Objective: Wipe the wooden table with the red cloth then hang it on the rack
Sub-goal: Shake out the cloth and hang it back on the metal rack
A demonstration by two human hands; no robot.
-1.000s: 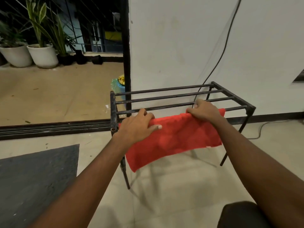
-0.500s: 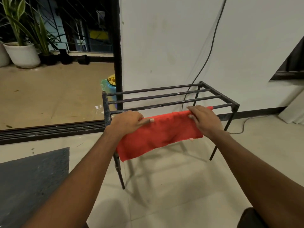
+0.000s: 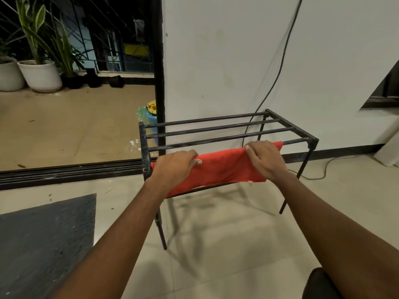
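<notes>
Head view, red cloth [image 3: 220, 169] draped lengthwise left-to-right over rack [image 3: 216, 128], left hand [image 3: 172, 167] and right hand [image 3: 266, 160] gripping its ends

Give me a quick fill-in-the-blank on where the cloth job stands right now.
1. The ____ cloth drapes over the black metal rack.
2. ____ of the rack's four long bars carry nothing.
3. The left hand and right hand both grip the ____.
Missing words: red; three; cloth.
</notes>
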